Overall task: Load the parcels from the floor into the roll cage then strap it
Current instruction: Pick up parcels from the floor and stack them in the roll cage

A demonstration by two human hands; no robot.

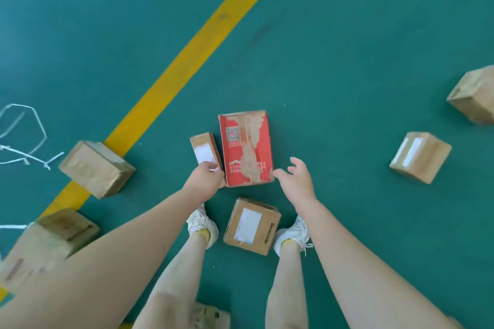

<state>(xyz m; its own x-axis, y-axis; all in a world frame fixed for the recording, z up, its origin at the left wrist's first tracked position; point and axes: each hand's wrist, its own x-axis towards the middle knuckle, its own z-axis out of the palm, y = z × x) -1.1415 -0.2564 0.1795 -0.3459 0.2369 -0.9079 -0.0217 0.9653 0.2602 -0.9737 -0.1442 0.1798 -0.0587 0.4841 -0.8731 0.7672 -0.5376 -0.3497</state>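
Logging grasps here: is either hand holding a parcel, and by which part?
The left hand grips the small brown parcel by its near end. The right hand is open beside the red parcel, at its near corner, holding nothing.

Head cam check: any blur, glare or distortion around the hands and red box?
Head view: even soft light, no glare on green floor; red box, left hand on small brown parcel and open right hand sharp; lower-left brown parcel smeared; wide-angle stretches forearms at the edges.

Right edge crops the far box [474,96]; bottom edge crops the near box [212,315].
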